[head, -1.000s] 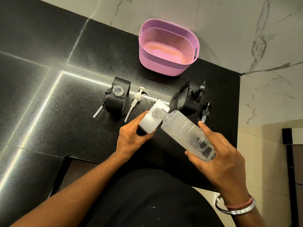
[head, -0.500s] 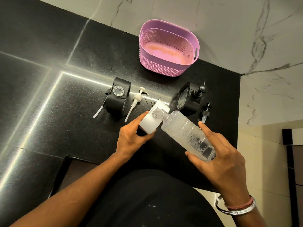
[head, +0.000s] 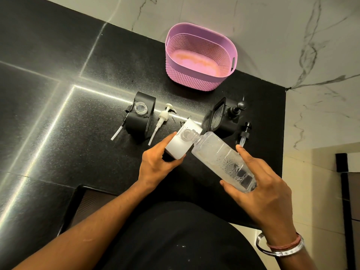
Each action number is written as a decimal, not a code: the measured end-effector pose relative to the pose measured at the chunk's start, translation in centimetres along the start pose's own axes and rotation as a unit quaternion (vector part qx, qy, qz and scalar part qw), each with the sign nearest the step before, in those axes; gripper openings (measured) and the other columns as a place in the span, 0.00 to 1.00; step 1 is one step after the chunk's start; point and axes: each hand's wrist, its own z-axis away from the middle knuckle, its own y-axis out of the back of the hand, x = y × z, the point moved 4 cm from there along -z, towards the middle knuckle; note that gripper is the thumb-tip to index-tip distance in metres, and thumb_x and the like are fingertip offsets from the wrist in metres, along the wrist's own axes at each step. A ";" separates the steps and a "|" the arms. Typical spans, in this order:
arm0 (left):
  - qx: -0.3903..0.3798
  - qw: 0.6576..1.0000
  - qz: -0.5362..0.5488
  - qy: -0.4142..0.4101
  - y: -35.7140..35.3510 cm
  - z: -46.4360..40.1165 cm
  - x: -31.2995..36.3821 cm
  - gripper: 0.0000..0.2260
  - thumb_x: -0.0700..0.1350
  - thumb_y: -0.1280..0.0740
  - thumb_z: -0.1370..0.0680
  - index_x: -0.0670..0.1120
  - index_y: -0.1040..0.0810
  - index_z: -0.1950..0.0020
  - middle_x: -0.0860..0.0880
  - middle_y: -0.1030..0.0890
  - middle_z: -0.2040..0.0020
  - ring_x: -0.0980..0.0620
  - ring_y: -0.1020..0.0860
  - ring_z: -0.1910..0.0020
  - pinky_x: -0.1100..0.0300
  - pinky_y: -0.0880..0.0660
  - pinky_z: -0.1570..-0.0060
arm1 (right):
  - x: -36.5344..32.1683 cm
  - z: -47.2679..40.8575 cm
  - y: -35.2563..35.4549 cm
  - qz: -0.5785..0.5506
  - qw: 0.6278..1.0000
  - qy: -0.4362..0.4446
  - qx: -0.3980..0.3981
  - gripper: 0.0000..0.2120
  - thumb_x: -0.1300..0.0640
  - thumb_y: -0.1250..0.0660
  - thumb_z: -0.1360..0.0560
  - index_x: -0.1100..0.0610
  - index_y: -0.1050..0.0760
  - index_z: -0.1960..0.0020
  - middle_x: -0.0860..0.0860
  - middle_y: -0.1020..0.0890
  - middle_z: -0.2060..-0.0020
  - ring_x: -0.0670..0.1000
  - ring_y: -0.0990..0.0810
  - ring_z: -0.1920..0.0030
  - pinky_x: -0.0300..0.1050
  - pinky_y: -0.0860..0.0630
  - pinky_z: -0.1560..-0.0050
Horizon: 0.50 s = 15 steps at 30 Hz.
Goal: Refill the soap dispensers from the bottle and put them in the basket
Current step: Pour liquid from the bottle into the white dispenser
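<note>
Nothing has moved since a moment ago. The right hand (head: 259, 193) still tips the clear bottle (head: 220, 156) into the white dispenser (head: 180, 144), which the left hand (head: 155, 164) grips. Behind the white dispenser lie a white pump (head: 162, 117), two black dispensers (head: 139, 117) and the pink basket (head: 196, 82). The right black dispenser (head: 224, 123) is partly hidden.

I'm standing at what looks like a home bathroom or kitchen counter: a polished black granite countertop (head: 58, 114) set against white marble-veined wall tiles (head: 272, 36). Soap dispensers (head: 141, 117) and a pink plastic basket (head: 200, 57) sit on it.
</note>
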 end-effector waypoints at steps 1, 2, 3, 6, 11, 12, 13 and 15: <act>0.001 1.000 0.000 0.000 0.0 0.0 0.0 0.33 0.48 0.17 0.27 0.45 0.23 0.24 0.50 0.16 0.34 0.56 0.17 0.36 0.52 0.19 0.38 | 0.0 0.0 0.0 0.000 1.000 0.000 0.000 0.46 0.40 0.20 0.33 0.49 0.33 0.20 0.50 0.18 0.43 0.43 0.22 0.48 0.24 0.30 0.60; 0.001 1.000 -0.001 -0.001 0.0 0.0 0.0 0.33 0.48 0.17 0.27 0.45 0.23 0.24 0.50 0.16 0.34 0.56 0.17 0.36 0.52 0.19 0.38 | 0.1 0.0 0.0 0.000 1.000 -0.001 -0.001 0.46 0.40 0.20 0.33 0.49 0.33 0.20 0.50 0.18 0.43 0.43 0.22 0.48 0.24 0.30 0.60; 0.000 1.000 -0.002 -0.003 0.0 0.0 0.0 0.33 0.48 0.17 0.27 0.45 0.23 0.24 0.50 0.16 0.34 0.57 0.18 0.36 0.52 0.19 0.37 | 0.1 0.0 0.0 0.001 1.000 -0.002 -0.001 0.46 0.40 0.20 0.33 0.49 0.33 0.19 0.50 0.18 0.42 0.43 0.22 0.48 0.24 0.30 0.60; 0.000 1.000 -0.003 -0.006 0.0 0.0 0.0 0.33 0.48 0.17 0.27 0.45 0.24 0.24 0.50 0.16 0.33 0.56 0.18 0.35 0.52 0.19 0.37 | 0.1 0.1 0.0 0.002 1.000 -0.004 -0.001 0.46 0.41 0.19 0.33 0.49 0.33 0.19 0.50 0.18 0.42 0.43 0.22 0.48 0.24 0.30 0.60; -0.001 1.000 0.000 -0.003 0.0 0.0 -0.1 0.33 0.48 0.17 0.27 0.46 0.24 0.24 0.50 0.16 0.33 0.56 0.18 0.35 0.52 0.19 0.37 | 0.1 0.0 0.0 0.002 1.000 -0.003 -0.002 0.47 0.40 0.20 0.33 0.49 0.33 0.19 0.50 0.18 0.42 0.43 0.22 0.48 0.24 0.30 0.60; -0.003 1.000 0.000 -0.004 0.0 0.0 -0.1 0.34 0.48 0.17 0.27 0.45 0.24 0.24 0.50 0.16 0.33 0.56 0.18 0.35 0.52 0.19 0.37 | 0.1 0.0 -0.1 0.002 1.000 -0.004 -0.003 0.47 0.40 0.20 0.33 0.49 0.34 0.19 0.50 0.18 0.42 0.43 0.21 0.48 0.24 0.30 0.60; -0.004 1.000 0.000 -0.004 0.0 0.0 -0.1 0.34 0.47 0.17 0.27 0.45 0.24 0.24 0.50 0.17 0.33 0.56 0.18 0.34 0.52 0.19 0.36 | 0.1 0.0 -0.1 0.002 1.000 -0.004 -0.002 0.46 0.40 0.20 0.33 0.49 0.33 0.19 0.50 0.18 0.42 0.43 0.21 0.49 0.23 0.30 0.60; -0.005 1.000 0.001 -0.004 0.0 0.0 -0.1 0.34 0.47 0.17 0.27 0.45 0.24 0.24 0.49 0.17 0.32 0.57 0.19 0.34 0.53 0.19 0.36 | 0.0 0.0 -0.1 0.000 1.000 -0.003 -0.002 0.46 0.40 0.20 0.33 0.49 0.33 0.19 0.50 0.18 0.42 0.43 0.22 0.48 0.23 0.30 0.60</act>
